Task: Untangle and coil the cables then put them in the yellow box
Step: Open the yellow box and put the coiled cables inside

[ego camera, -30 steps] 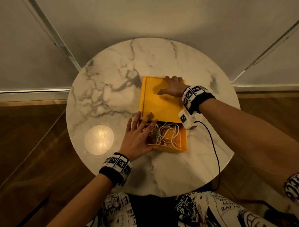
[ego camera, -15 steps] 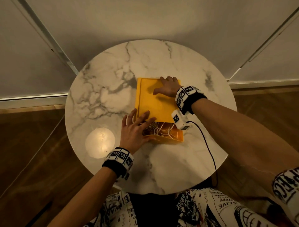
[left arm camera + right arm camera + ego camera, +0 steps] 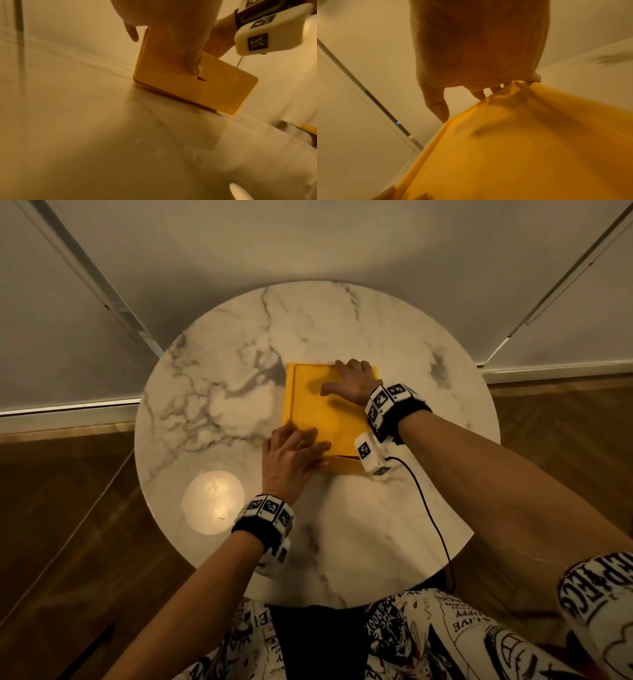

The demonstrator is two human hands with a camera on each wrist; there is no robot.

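Note:
The yellow box point(image 3: 342, 468) sits in the middle of the round marble table point(image 3: 342, 542), with its yellow lid point(image 3: 322, 409) covering almost all of it. The cables are hidden under the lid. My left hand point(image 3: 291, 453) rests at the near left corner, fingers flat on the lid; in the left wrist view its thumb point(image 3: 188, 54) presses the box's front wall point(image 3: 205, 92). My right hand point(image 3: 352, 381) lies on the lid's far right part. In the right wrist view its fingertips point(image 3: 481, 94) hook over the far edge of the lid point(image 3: 522, 148).
A bright round light reflection point(image 3: 214, 501) shows on the table at the near left. A thin black wire point(image 3: 431, 515) runs from my right wrist camera across the table's right side and over its near edge. Wood floor surrounds the table.
The lid has slid toward me over the box, and the white cables no longer show. My left hand moved from the open end onto the lid's near left corner.

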